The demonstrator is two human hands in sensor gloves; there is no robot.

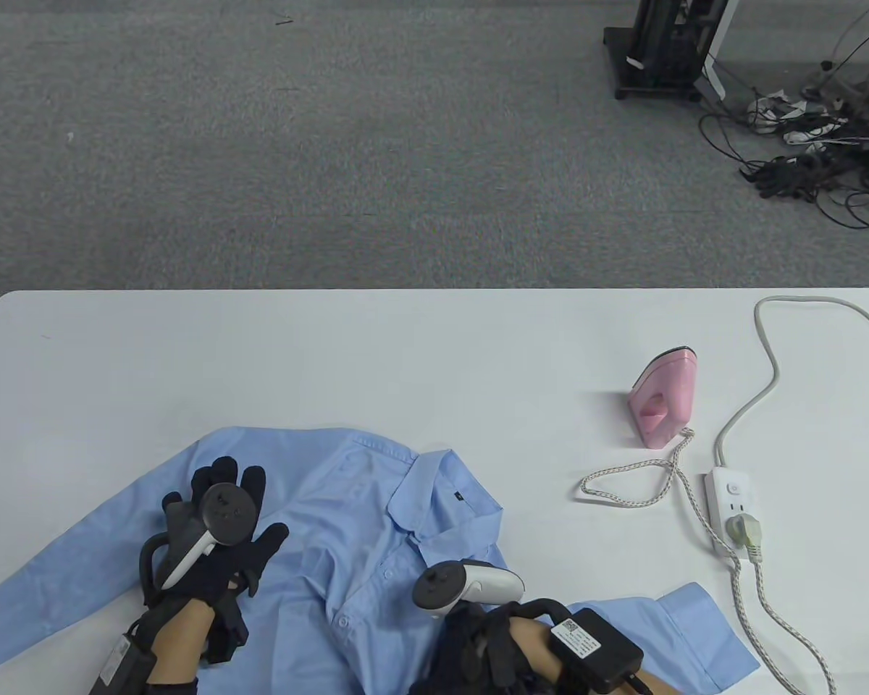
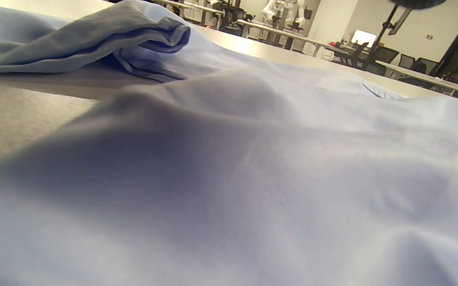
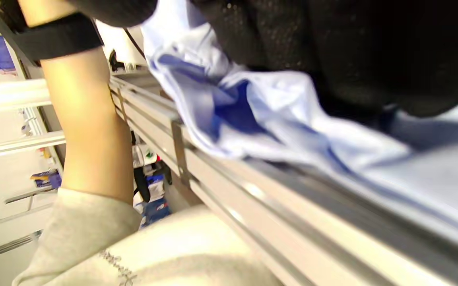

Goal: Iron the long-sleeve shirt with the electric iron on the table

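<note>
Soft matt cloth shirt (image 1: 347,521), glossy pink plastic iron (image 1: 665,397), smooth white table (image 1: 333,347), braided fabric cord (image 1: 644,485).

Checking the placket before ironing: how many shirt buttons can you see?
2 on the blue shirt, both along the front placket in the table view: one just below the collar, one lower, toward the near edge. More may be hidden under the right hand.

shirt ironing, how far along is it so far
Early. Done: the blue shirt lies spread on the table, and a plug sits in the power strip. In hand: the left hand rests flat on the shirt, the right hand is at its near edge, apparently arranging the cloth. Left: the pink iron stands untouched to the right, so no pressing yet.
</note>
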